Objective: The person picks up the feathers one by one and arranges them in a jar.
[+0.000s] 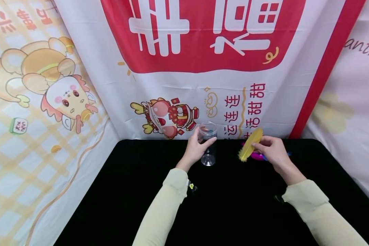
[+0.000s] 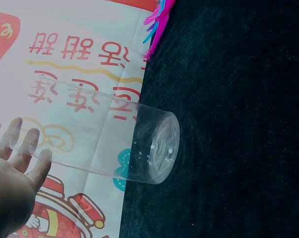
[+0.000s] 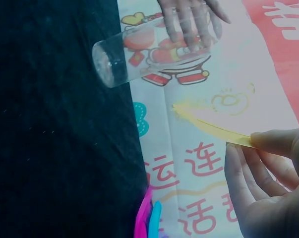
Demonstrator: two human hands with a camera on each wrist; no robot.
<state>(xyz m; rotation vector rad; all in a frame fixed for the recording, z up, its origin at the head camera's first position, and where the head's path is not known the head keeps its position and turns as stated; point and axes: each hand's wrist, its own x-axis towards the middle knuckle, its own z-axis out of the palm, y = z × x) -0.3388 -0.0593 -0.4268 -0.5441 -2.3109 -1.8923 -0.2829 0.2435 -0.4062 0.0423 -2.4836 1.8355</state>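
My left hand (image 1: 194,149) grips a clear plastic jar (image 1: 209,158) around its upper part, near the back edge of the black table. The jar stands upright, its open mouth facing up; in the left wrist view its see-through wall (image 2: 109,136) shows no contents. To the right of it, my right hand (image 1: 274,151) pinches a yellow feather (image 1: 250,145) between thumb and fingers. The feather's fluffy end (image 3: 185,110) points down and toward the jar, apart from it. Pink and blue feathers (image 1: 258,156) lie behind the right hand, which partly hides them.
A black cloth-covered table (image 1: 233,212) spreads beneath both hands. Right behind its far edge hangs a white and red printed curtain (image 1: 172,82). Another printed cloth (image 1: 15,143) hangs on the left, and a pale one (image 1: 350,130) on the right.
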